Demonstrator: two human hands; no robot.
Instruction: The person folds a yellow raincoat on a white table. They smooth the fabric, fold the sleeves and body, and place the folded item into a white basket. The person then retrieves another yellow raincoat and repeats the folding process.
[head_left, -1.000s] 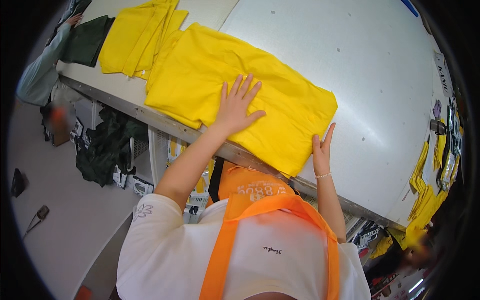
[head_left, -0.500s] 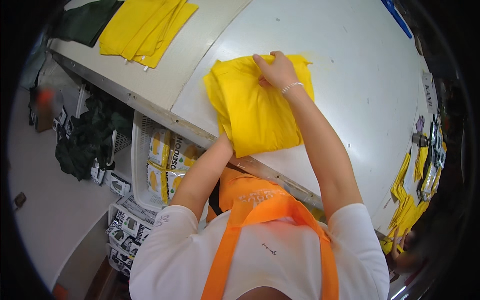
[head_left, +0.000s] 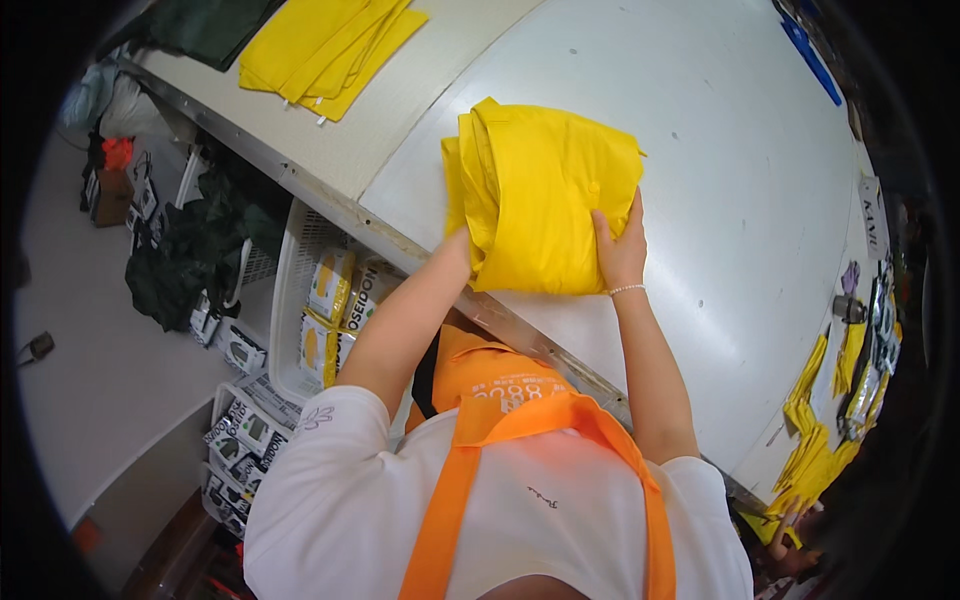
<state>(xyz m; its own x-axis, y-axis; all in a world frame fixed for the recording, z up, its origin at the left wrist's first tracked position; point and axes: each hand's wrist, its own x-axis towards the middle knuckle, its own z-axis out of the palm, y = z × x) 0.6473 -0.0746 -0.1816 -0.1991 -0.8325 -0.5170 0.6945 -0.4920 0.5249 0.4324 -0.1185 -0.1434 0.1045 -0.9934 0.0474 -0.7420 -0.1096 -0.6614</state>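
Observation:
A bundle of folded yellow fabric (head_left: 555, 190), smooth and layered, lies near the front edge of the pale table (head_left: 720, 230). My right hand (head_left: 624, 248) grips its right side, thumb on the upper face and fingers along the edge. At the bundle's left side my left hand (head_left: 462, 252) reaches in among or under the layers, so its fingers are hidden. The fabric's left side shows several stacked folds; whether the bundle is lifted off the table I cannot tell.
Flat yellow pieces (head_left: 330, 50) lie at the far left beside dark green fabric (head_left: 205, 30). Below the table edge, a white basket (head_left: 288, 290) holds printed packets, with dark cloth (head_left: 195, 260) nearby. More yellow items (head_left: 810, 440) and a person's arm (head_left: 782, 530) appear at right.
My right hand has moved from the bundle's top down to its right edge. The bundle's left part has been folded or raised, exposing its layers. The view has shifted slightly.

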